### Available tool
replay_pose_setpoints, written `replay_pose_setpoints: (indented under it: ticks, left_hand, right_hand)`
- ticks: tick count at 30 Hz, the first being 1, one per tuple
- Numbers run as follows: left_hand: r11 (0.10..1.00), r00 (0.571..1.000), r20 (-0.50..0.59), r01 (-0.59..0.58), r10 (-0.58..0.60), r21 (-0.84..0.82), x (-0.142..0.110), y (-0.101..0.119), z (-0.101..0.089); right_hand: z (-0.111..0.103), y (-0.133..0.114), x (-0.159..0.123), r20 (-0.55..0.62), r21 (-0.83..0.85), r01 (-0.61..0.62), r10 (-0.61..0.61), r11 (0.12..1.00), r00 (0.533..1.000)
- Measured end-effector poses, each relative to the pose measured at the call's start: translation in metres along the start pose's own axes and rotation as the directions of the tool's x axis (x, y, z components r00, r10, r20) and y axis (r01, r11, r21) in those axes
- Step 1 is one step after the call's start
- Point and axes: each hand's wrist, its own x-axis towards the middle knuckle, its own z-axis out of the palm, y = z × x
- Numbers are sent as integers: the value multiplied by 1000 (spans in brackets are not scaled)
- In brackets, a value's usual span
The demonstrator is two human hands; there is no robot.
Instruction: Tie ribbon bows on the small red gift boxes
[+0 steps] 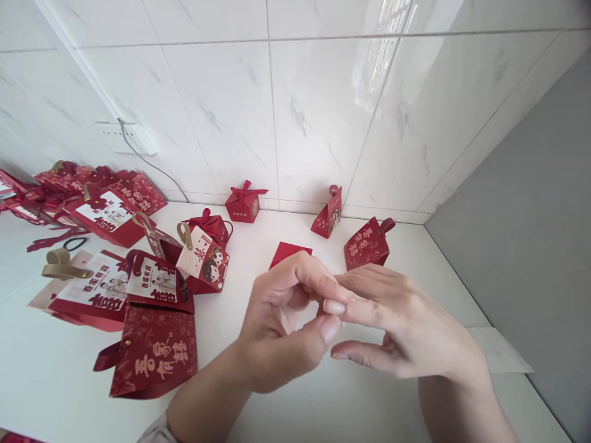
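Note:
My left hand [286, 326] is curled, its thumb and index finger drawn close together over the white table. My right hand [397, 320] comes in from the other side with its fingers stretched out and its thumb apart. The right index fingertip touches the left fingertips; whether something small lies between them I cannot make out. Behind the hands lies a flat red piece [290, 251], partly covered by my left hand. A red gift box with a ribbon loop [368, 245] stands just beyond my right hand.
A small red bow-tied box [244, 203] and a triangular red box [328, 212] stand near the tiled wall. Several red gift boxes crowd the left, including a dark red box [157, 351] and a white-fronted box [203, 261]. A grey cable [152, 161] runs from the wall socket [124, 138].

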Motion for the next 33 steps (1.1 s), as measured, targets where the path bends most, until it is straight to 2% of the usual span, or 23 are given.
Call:
replay_pose_setpoints:
  ticks: [7,12,18,20,22,24,26,27,29,30,32,33]
  left_hand:
    - [992,995,31,98,-96,-77,-3,1,0]
    - [996,997,-5,75,-76,-52,-6,5,7]
    - [998,999,-24,41,-40,46,-8,5,10]
    - [994,996,-82,-9,18,106,-4,4,8]
    - [973,975,-199,-53,99,226,3,1,3]
    - [902,935,-291,-62,202,428,11,-4,-4]
    - [753,914,-275,-49,299,656,18,-12,-10]
    - [662,917,-237,-38,320,748,20,-18,-13]
    - [506,949,-152,-10,278,862,24,-30,-16]
    - [455,965,-122,4,232,890,25,-37,-16]
    - [402,987,-88,26,136,915,25,-49,-15]
    - [389,993,-70,29,91,921,25,-54,-14]
  right_hand:
    - [-2,-4,-1,11,194,58,-62,979,998]
    - [-2,-5,-3,25,351,86,-101,933,995]
    - [-2,-6,-5,29,414,103,-126,905,992]
    - [2,-6,-3,-2,417,52,-57,908,998]
    - [10,-1,7,-64,427,-79,117,901,991]
    - [22,14,25,-160,510,-199,319,837,934]
    - [35,40,50,-247,689,-185,467,701,849]
    - [40,56,64,-244,781,-178,555,599,795]
    - [45,89,92,-248,896,-138,733,423,633]
    - [45,104,105,-208,947,-84,794,309,571]
    - [42,127,124,-16,998,61,890,-13,455]
    - [40,136,131,74,981,136,914,-139,400]
